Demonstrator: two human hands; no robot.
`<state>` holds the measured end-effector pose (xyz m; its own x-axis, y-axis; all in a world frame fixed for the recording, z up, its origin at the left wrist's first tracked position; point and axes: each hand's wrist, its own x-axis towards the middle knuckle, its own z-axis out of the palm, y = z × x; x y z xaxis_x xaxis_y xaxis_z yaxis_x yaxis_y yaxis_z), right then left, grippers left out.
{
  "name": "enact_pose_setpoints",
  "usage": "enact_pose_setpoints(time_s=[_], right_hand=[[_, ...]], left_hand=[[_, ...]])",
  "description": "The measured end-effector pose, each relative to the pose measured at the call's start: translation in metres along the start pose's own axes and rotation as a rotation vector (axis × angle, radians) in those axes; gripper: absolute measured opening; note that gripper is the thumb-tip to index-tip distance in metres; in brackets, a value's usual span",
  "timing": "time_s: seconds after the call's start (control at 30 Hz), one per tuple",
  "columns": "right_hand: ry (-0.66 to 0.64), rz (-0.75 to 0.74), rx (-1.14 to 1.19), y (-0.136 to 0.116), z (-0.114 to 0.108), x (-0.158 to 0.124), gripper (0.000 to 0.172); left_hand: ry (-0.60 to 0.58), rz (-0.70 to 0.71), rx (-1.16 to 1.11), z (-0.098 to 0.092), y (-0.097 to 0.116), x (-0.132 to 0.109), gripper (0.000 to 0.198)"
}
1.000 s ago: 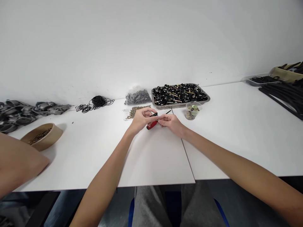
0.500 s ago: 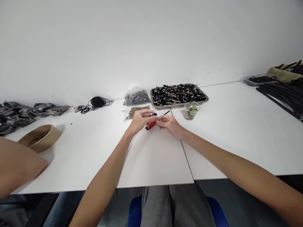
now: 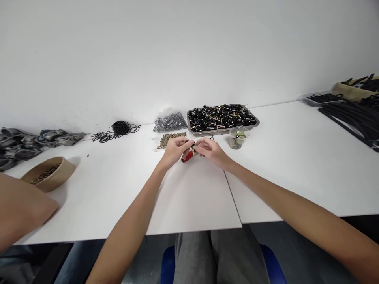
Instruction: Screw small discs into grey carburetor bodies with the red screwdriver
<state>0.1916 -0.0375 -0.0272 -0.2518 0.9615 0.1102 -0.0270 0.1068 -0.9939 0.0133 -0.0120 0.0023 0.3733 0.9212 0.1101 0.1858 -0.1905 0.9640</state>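
My left hand [image 3: 177,150] is closed around a small black part [image 3: 193,145], gripping it between thumb and fingers. From the other side my right hand [image 3: 212,151] pinches at the same part; a small greenish-gold bit shows between the fingertips, too small to name surely. Under both hands a red-handled screwdriver [image 3: 187,157] lies on the white table, its dark shaft mostly hidden. Just behind my left hand is a clear tray of small brass-coloured pieces [image 3: 171,139]. A clear plastic cup [image 3: 237,138] with greenish metal discs stands right of my right hand.
At the back sits a metal tray [image 3: 223,132] heaped with black parts, beside a plastic bag [image 3: 169,120] of dark pieces. Black cord [image 3: 120,128], grey castings [image 3: 26,144] and a tan bowl [image 3: 60,175] are leftward. Another person's arm [image 3: 26,209] enters left; black strips [image 3: 352,118] lie right.
My right fingers have moved slightly left and in against the small black part, bringing both hands' fingertips together. The screwdriver's shaft is now more covered. The view has shifted a little.
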Motion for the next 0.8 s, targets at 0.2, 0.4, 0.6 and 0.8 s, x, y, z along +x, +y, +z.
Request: enact_pose_setpoints(time_s=[0.2,0.4,0.6,0.8], right_hand=[[-0.015,-0.057,0.011,0.010,-0.001,0.002,0.043],[0.004,-0.039,-0.020,0.013,0.006,-0.001,0.038],[-0.008,-0.046,0.012,0.018,0.009,0.000,0.039],[-0.021,-0.048,-0.007,0.020,0.005,0.002,0.044]], left_hand=[[-0.040,-0.027,0.029,0.002,0.002,0.000,0.044],[-0.105,-0.017,-0.003,0.000,-0.002,0.001,0.041],[-0.159,-0.003,0.004,0.000,0.000,0.000,0.037],[-0.161,0.019,-0.004,-0.001,-0.003,0.002,0.035]])
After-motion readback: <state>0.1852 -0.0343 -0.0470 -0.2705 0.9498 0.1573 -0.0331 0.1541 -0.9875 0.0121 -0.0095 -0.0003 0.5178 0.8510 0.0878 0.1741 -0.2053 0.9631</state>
